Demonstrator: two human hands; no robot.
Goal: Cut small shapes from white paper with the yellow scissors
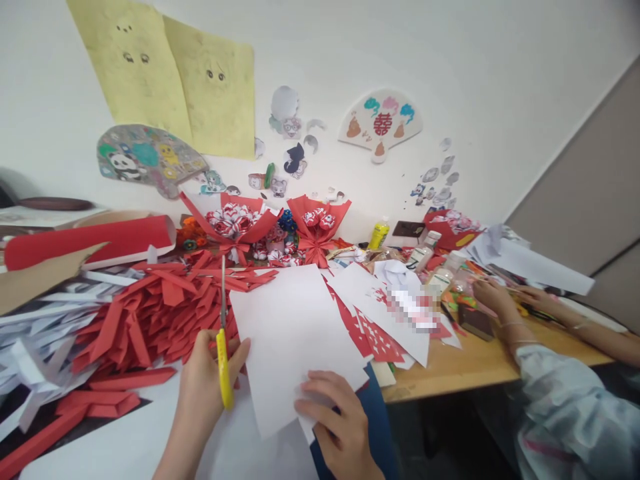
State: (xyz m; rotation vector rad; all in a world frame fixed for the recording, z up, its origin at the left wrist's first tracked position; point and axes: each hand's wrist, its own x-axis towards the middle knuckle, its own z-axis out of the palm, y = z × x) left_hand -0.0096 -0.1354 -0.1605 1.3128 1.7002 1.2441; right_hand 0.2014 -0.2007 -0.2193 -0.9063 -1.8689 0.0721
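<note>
My left hand [205, 377] is closed round scissors with a yellow handle [223, 367]; their narrow metal blades [223, 287] point up and away from me. The left thumb or finger reaches the left edge of a white sheet of paper [295, 340]. At the lower right edge of that sheet is my right hand [343, 427], its bent fingers lying over the paper and gripping it there. The thumb of that hand is hidden. Beneath the sheet lies more white paper [255, 447]. A blue surface [377, 427] shows beside my right hand.
Folded red paper strips [160, 313] and white strips [30, 373] are heaped on the left. Red-wrapped bouquets [235, 227] stand by the wall. Cut red-and-white papers [380, 333], bottles [424, 250] and a yellow bottle [380, 233] are to the right. Another person's hands [495, 297] work there.
</note>
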